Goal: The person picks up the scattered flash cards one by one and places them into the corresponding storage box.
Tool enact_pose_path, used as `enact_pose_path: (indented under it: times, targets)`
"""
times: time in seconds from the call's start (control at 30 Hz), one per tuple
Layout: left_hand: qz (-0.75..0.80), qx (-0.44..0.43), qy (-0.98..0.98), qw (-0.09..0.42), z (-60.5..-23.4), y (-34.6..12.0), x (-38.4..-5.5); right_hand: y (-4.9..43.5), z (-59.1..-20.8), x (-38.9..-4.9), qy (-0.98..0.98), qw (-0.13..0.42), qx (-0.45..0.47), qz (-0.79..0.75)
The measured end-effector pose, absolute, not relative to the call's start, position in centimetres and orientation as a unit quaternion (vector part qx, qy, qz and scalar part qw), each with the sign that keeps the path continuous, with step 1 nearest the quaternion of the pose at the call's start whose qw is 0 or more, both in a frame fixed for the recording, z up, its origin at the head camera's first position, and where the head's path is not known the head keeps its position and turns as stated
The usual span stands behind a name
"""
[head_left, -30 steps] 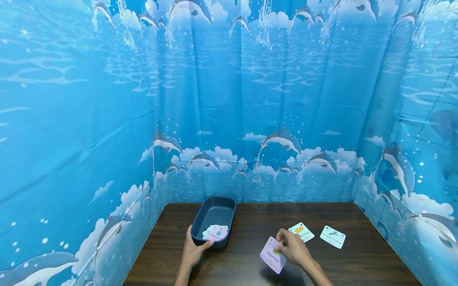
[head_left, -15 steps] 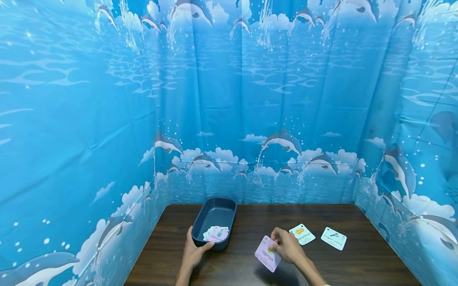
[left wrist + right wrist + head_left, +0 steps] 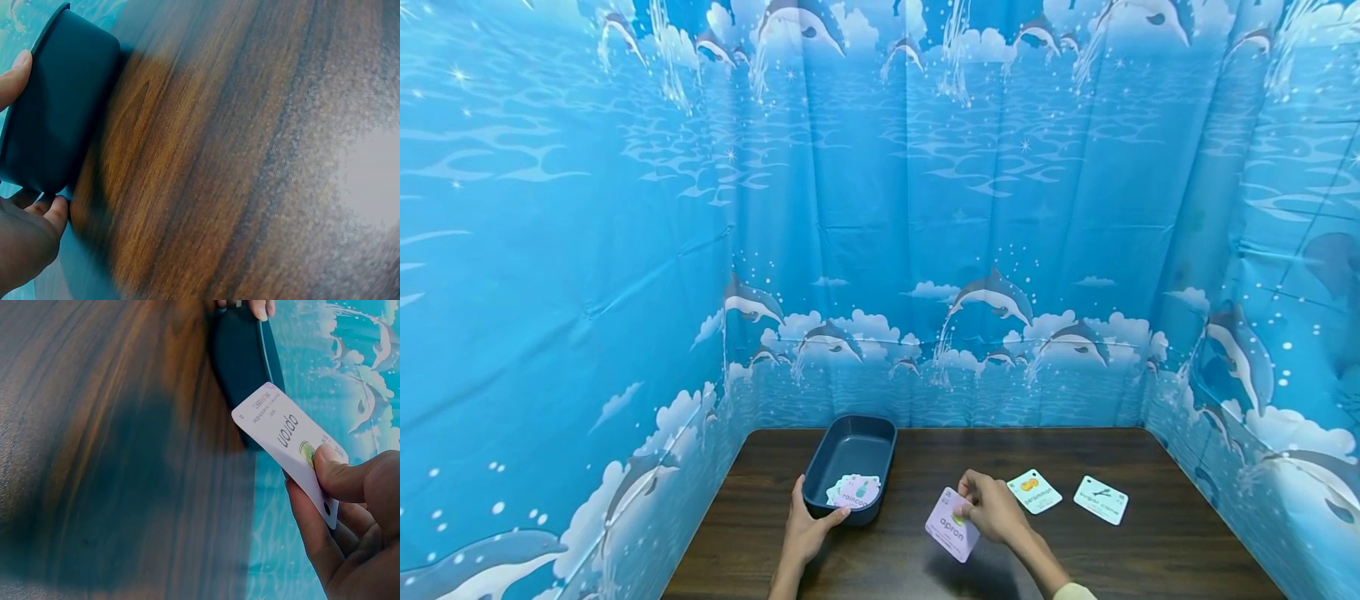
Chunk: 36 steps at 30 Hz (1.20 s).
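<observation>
A dark blue bin stands on the table with several cards inside it. On top of them lies a lilac card marked "raincoat", its last letters hidden. My left hand grips the bin's near left corner, thumb at the near rim and fingers along the side. To the right, my right hand pinches a lilac "apron" card by its upper right corner, above the table. The right wrist view shows the thumb over the card's printed face and fingers behind it.
Just beyond the right hand a "persimmon" card lies on the brown wood-grain table. Farther right is a "sugar cane" card. A blue dolphin-print curtain hangs along the table's back and both sides.
The right hand has moved a little left with the apron card, uncovering more of the persimmon card. The left hand keeps its grip on the bin.
</observation>
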<state>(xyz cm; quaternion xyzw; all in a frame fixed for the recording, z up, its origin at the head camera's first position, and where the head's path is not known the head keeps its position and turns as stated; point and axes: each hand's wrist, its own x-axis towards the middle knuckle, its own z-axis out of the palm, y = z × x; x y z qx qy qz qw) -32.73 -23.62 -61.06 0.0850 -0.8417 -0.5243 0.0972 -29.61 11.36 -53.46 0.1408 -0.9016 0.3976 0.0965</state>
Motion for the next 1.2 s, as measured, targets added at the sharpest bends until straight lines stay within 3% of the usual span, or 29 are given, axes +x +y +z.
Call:
enact_pose_path:
  times: [1.2]
  targets:
    - [-0.524, 0.087, -0.842, 0.099, -61.1, -23.6, -32.8, 5.9, -52.6, -31.2, -0.902, 0.053, 0.176, 0.39]
